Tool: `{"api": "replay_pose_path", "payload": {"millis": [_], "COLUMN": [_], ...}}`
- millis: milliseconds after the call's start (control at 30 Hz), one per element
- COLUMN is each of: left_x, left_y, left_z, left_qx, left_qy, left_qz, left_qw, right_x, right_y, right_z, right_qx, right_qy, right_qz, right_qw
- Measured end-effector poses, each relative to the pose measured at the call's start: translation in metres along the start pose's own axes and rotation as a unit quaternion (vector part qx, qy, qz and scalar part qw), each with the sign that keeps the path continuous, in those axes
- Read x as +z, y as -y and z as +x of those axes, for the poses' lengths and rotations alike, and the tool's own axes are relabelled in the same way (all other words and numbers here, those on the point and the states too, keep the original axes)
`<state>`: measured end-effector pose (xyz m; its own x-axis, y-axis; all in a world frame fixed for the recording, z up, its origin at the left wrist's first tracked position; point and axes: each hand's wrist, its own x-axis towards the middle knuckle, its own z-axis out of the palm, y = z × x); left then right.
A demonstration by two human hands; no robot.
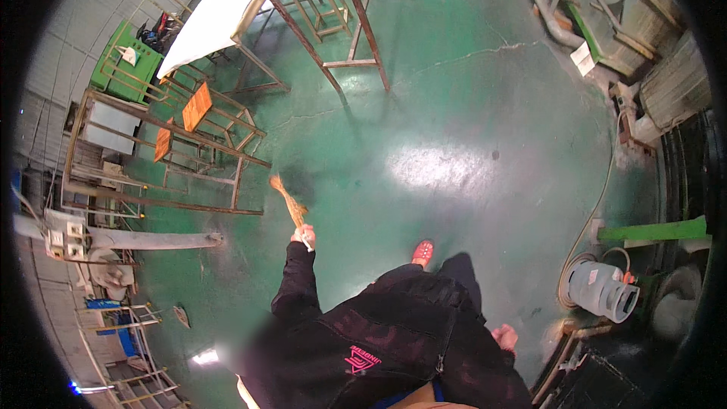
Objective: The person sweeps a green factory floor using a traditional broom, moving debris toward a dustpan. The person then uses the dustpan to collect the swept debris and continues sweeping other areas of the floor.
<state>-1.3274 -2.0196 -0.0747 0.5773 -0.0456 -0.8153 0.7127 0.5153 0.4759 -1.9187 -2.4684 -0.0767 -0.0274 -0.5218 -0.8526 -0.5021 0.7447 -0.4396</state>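
My left hand [306, 236] is stretched out ahead, closed round the end of a small straw-coloured broom [291, 203]. The broom is long and slim and points away from me, its far end just above or on the green floor; I cannot tell which. Something white shows at the grip beside my fingers. Low at my right side hangs my right hand [505, 337], its fingers curled in and no object seen in them. My black sleeves cover both arms.
Left of the broom stands a rusty metal frame [166, 201], with wooden-topped stools [198, 107] behind it. A white-covered table [219, 19] is at the far left. On the right are a grey gas cylinder [602, 290], a hose [602, 197] and a green beam [651, 230].
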Motion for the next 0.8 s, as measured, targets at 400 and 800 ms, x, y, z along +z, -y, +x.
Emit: {"api": "replay_pose_path", "payload": {"millis": [400,800], "left_x": [0.264,0.572], "left_y": [0.122,0.140], "left_z": [0.077,0.091], "left_qx": [-0.079,-0.406], "left_qy": [0.012,0.265], "left_qz": [0.311,0.004], "left_qw": [0.947,0.874], "right_x": [0.051,0.144], "right_y": [0.229,0.512], "right_z": [0.107,0.198], "right_qx": [0.063,-0.008], "right_qy": [-0.022,0.087], "right_qz": [-0.051,-0.093], "right_qw": [0.996,0.992]}}
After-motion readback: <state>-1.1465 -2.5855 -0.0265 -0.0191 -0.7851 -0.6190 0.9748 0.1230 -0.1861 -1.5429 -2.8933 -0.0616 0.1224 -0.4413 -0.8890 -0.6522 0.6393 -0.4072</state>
